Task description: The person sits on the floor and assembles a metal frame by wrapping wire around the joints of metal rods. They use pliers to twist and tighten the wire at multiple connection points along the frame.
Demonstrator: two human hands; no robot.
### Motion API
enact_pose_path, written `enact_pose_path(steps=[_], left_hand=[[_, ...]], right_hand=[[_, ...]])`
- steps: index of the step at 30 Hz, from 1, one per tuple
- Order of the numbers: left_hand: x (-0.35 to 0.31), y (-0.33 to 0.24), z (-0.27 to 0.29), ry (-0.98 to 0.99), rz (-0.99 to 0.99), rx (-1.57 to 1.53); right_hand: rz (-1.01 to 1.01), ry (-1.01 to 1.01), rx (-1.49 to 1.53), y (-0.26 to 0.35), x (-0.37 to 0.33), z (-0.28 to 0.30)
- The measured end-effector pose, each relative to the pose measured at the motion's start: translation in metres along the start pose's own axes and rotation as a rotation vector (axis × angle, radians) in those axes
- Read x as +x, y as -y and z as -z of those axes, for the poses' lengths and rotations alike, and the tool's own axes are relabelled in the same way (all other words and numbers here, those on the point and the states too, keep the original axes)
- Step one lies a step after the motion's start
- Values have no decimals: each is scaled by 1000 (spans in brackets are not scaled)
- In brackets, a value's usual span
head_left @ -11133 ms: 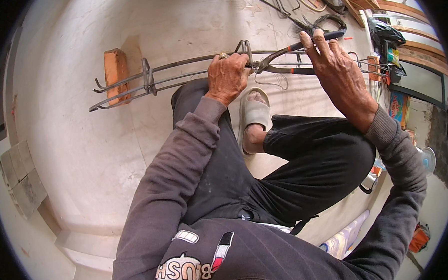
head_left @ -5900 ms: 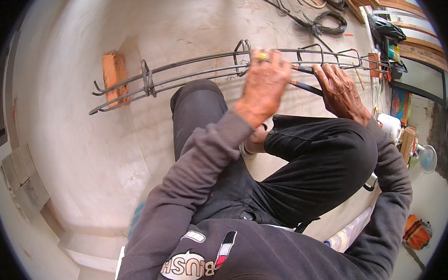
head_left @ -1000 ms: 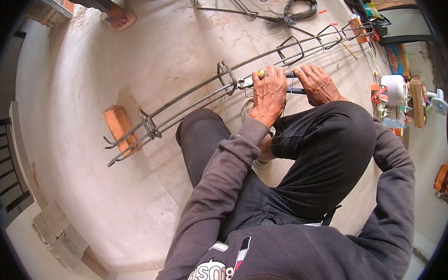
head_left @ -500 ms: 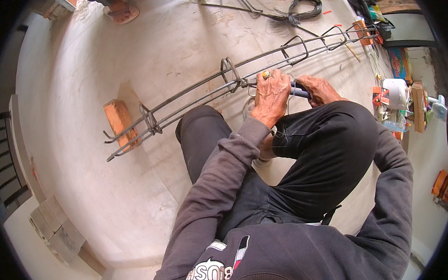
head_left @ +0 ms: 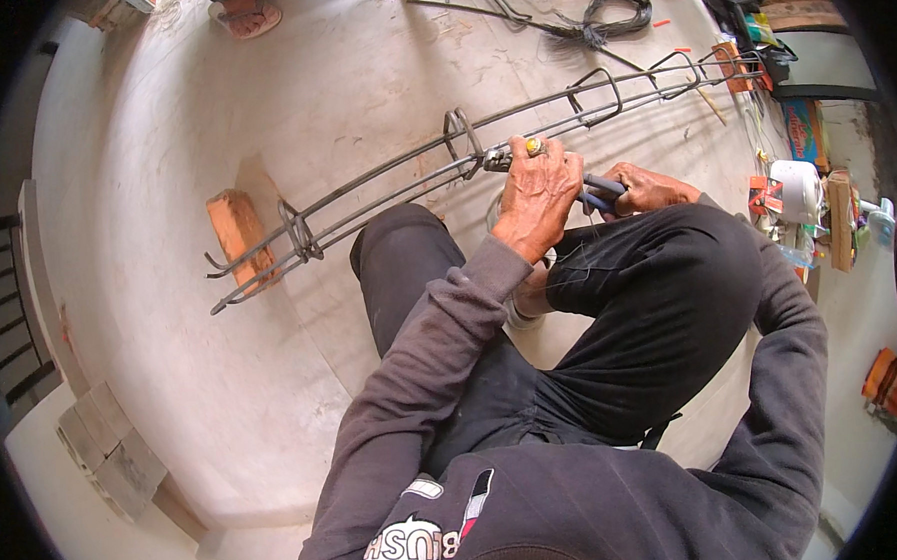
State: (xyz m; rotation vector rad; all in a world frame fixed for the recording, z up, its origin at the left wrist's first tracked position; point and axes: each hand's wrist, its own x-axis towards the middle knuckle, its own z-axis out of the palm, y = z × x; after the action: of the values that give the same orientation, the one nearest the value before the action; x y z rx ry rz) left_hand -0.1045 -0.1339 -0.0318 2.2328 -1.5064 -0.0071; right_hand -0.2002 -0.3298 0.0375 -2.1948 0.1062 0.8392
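Observation:
A pair of pincers (head_left: 602,191) with dark blue handles lies across my hands, its metal jaws at a stirrup joint of a long rebar cage (head_left: 385,192). My left hand (head_left: 542,193), a ring on one finger, is closed around the pincers just behind the jaws. Around the handle ends, my right hand (head_left: 648,188) is curled, its fingers partly hidden. Thin wire strands hang below the handles. The cage is made of long dark bars with several square stirrups, and slants across the floor in front of my knees.
An orange brick (head_left: 241,239) props the cage's left end, another brick (head_left: 730,66) its right end. A coil of black wire (head_left: 612,18) and loose bars lie beyond. Another person's sandalled foot (head_left: 250,20) stands at far left. A white container (head_left: 796,191) and boxes line the right.
The pincers' handles have turned and look more spread, and the metal jaws now show beside my left hand. My right hand has shifted slightly. The cage stays in place.

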Motion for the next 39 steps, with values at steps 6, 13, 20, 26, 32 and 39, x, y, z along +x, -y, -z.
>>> enact_pose_path(steps=[6,13,20,26,32,39], left_hand=[[7,6,-10,-64,-83,69],[10,12,-11,19,-28,57],[24,8,-13,25,15,-104],[7,3,-8,-42,28,-36],[-7,-1,-12,-113,-16,57],[-1,5,-18,-214,-33,33]], right_hand=[[-183,371,472,-11,11,20],[-93,-333,-275,12,-4,-11],[184,-809,-1007,-13,-2,-49],[13,-617,-657,-13,3,-45],[-163,-200,42,-11,4,-25],[-382,-11,122,37,5,16]])
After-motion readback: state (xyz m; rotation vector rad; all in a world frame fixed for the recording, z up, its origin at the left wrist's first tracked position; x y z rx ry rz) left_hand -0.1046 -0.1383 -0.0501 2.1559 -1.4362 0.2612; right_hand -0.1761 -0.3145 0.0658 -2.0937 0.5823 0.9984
